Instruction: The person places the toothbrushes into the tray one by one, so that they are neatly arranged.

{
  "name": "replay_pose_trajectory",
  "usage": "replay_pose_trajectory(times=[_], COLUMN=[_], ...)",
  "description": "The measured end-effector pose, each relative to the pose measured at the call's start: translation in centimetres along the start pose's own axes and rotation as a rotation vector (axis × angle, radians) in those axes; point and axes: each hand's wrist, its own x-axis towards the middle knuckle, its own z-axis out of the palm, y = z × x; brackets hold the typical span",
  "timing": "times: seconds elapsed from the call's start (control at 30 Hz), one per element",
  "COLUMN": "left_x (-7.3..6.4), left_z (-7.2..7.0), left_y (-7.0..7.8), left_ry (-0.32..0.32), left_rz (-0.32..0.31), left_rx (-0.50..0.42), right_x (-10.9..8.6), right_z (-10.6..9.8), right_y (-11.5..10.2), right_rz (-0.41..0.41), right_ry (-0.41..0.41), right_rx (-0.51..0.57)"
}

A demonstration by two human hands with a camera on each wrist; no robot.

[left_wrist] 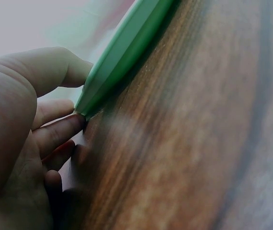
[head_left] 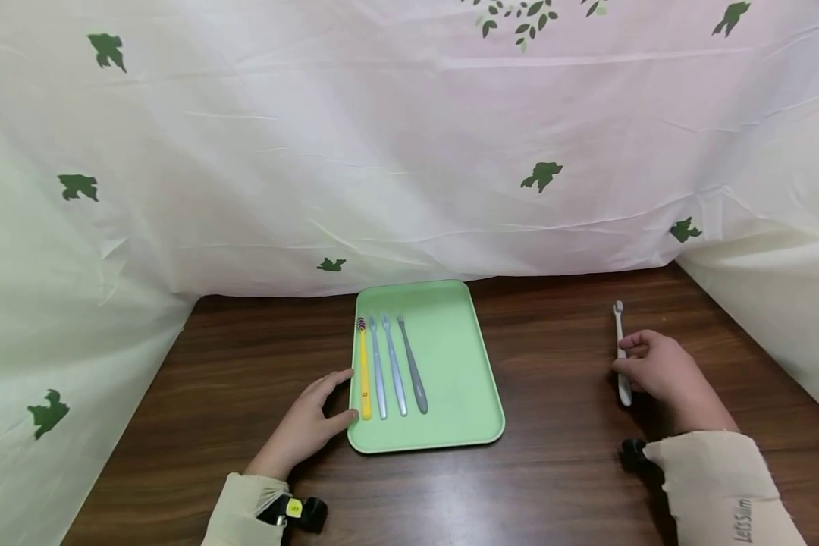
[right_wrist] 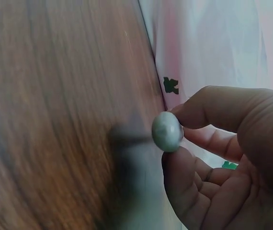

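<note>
My left hand [head_left: 307, 425] rests beside a green tray [head_left: 450, 413], its thumb and forefinger spread apart and touching the left rim. The left wrist view has the fingertips [left_wrist: 64, 127] right at the tray's corner. Side by side in the tray lie a yellow toothbrush [head_left: 365, 379], two blue-grey toothbrushes [head_left: 378, 371] and a dark grey toothbrush [head_left: 414, 371], all heads pointing away. Far to the right, my right hand [head_left: 662, 371] pinches a white toothbrush [head_left: 625, 390] between thumb and fingers, its head pointing away. In the right wrist view the rounded handle end [right_wrist: 167, 132] faces the camera.
The dark wooden table [head_left: 546, 485] carries the tray near its middle. A white cloth [head_left: 382, 152] with green leaf shapes hangs behind and along both sides. Each wrist wears a dark strap device [head_left: 307, 514] below a beige sleeve.
</note>
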Motion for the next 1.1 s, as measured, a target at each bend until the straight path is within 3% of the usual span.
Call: replay_pose_trajectory(times=[0.43,0.83,1.1], left_x=[-0.1,-0.1,0.0], left_z=[0.0,-0.3,-0.1], left_y=[0.4,0.2,0.1], left_ry=[-0.012,-0.011,-0.004], left_rz=[-0.022,-0.002,0.008], left_rx=[0.016,0.039,0.031], right_x=[-0.6,-1.0,-1.2], right_z=[2.1,4.1,5.1], right_y=[-2.5,-4.5,-5.8], right_rz=[-0.094,-0.167,-0.167], right_ry=[0.031,0.049,0.028], right_rx=[0.052,0.083,0.098])
